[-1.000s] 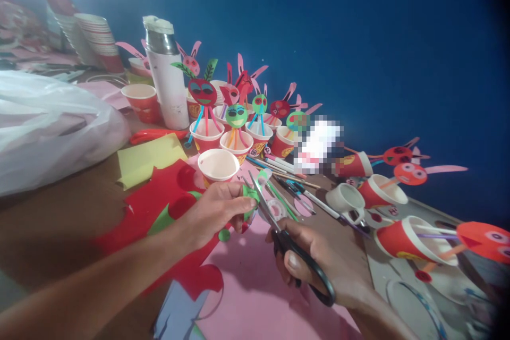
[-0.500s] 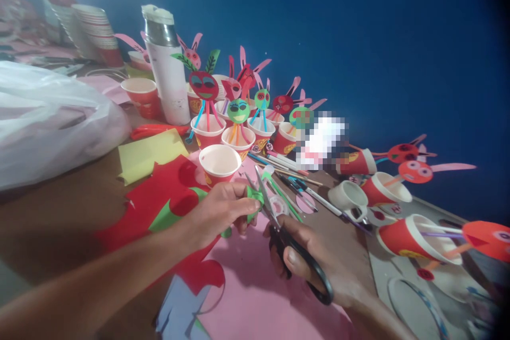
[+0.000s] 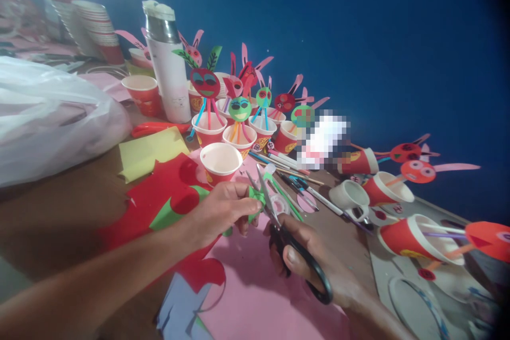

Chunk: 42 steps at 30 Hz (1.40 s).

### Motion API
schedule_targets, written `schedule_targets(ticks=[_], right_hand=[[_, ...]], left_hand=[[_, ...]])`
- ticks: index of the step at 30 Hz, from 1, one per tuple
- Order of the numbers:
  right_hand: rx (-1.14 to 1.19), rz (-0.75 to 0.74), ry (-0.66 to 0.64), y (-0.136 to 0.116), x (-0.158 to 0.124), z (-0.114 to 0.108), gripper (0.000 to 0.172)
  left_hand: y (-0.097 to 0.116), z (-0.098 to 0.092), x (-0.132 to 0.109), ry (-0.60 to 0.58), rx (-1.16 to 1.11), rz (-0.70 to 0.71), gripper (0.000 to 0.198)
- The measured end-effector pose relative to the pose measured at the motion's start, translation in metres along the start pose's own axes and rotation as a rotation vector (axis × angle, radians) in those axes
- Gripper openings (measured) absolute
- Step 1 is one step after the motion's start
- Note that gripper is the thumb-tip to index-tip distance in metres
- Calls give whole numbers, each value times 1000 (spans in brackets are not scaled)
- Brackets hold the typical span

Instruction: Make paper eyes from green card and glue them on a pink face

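My left hand (image 3: pixel 229 204) pinches a small piece of green paper (image 3: pixel 255 203) between thumb and fingers. Black-handled scissors (image 3: pixel 305 268) are gripped in my right hand (image 3: pixel 308 247), their blades slightly apart and right by the green piece. Whether the blades touch the paper I cannot tell. Beneath both hands spreads a large pink sheet (image 3: pixel 255 287). Red paper (image 3: pixel 159 186) with cut-out edges lies under my left forearm, with green paper (image 3: pixel 161 215) on it. Just beyond my left hand stands an open paper cup (image 3: pixel 221 162).
Several paper cups holding straw-legged paper figures (image 3: pixel 205 85) stand behind. A white flask (image 3: pixel 167 74) and a plastic bag (image 3: pixel 56 122) are at left. Pens (image 3: pixel 319 194), a white mug (image 3: pixel 347 194) and tipped cups (image 3: pixel 388 188) lie at right. Blue-grey paper scraps (image 3: pixel 181 303) lie in front.
The view has shifted very slightly. Both hands, the green paper and the scissors keep almost the same places, with the blades still parted.
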State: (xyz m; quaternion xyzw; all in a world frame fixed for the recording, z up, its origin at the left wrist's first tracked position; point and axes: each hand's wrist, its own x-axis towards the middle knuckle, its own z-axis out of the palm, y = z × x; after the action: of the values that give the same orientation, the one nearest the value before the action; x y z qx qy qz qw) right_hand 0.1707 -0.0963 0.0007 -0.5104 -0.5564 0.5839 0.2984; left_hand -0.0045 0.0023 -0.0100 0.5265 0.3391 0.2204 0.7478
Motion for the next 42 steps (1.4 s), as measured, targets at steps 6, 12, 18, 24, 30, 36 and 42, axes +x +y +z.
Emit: schedule_targets(ticks=[6,12,18,24,30,36,42], right_hand=[[-46,-12,13,0,1,1,50],[-37,4,22,1,2,1,51],[8,11,22,2,1,2,52],[54,34,31,0,1,2,52],[76,57,40,-2,2,3,53],[86,51,28,3,2,2,52],[64,75,37,3,1,1,53]], left_hand=[[-1,-1,-1,2,8,-12,18],[1,-1,0,-4,0,-10,18],[-1,-1,0,-2,-4,-12,18],[1,-1,1,-11,-13,-18,17],[4,0,0,3,-9,-26,18],[5,-1,0,1,-17,-34,17],[6,-4,1,-11,-17,-39,17]])
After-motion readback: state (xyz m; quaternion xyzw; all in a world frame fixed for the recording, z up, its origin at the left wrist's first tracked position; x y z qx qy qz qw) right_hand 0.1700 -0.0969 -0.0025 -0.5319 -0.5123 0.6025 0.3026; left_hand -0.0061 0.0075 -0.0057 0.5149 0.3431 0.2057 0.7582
